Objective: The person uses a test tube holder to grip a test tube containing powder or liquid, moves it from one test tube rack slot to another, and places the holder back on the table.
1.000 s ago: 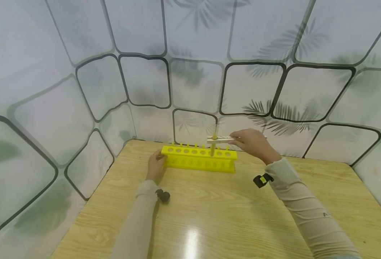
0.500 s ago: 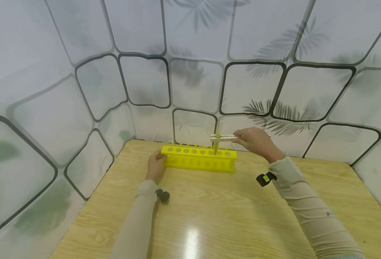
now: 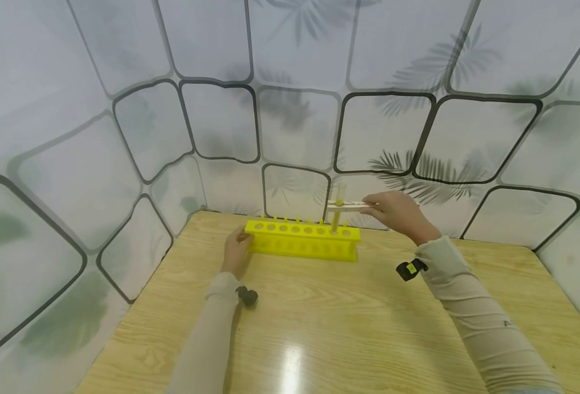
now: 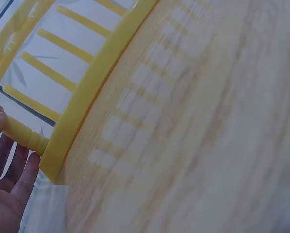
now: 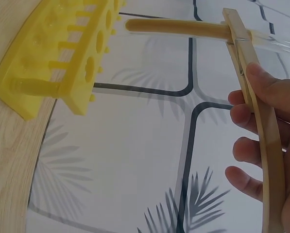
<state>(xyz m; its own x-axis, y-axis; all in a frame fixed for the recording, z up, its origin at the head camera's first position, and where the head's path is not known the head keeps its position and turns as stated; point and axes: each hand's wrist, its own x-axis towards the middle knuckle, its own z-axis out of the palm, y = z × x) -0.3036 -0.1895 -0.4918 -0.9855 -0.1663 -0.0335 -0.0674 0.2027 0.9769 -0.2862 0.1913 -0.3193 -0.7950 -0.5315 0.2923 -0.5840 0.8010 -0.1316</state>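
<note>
- Head view: two hands worked at one table, before one patterned wall covering; each wrist bore one wrist camera.
- Head view: there was one yellow rack, standing on the table with eight holes along its top. One test tube and one wooden clamp were above it.
- Head view: the left hand grasped the rack at its left end, while the right hand held the wooden clamp, whose far end gripped the tube.
- Head view: against the frame a second earlier, the test tube had shifted rightward and slightly up; its lower end, once over the sixth hole from the left, now lined up with the seventh. The right hand had moved the same way, whereas the left hand and the rack had stayed put.
- Left wrist view: five slim pegs and one thicker end post showed, with the left hand's thumb and fingers around that post.
- Right wrist view: the right hand's thumb and fingers were closed on the clamp's handle. The test tube held one yellowish-brown filling, and its rounded bottom hung near the rack's top, apart from it.
</note>
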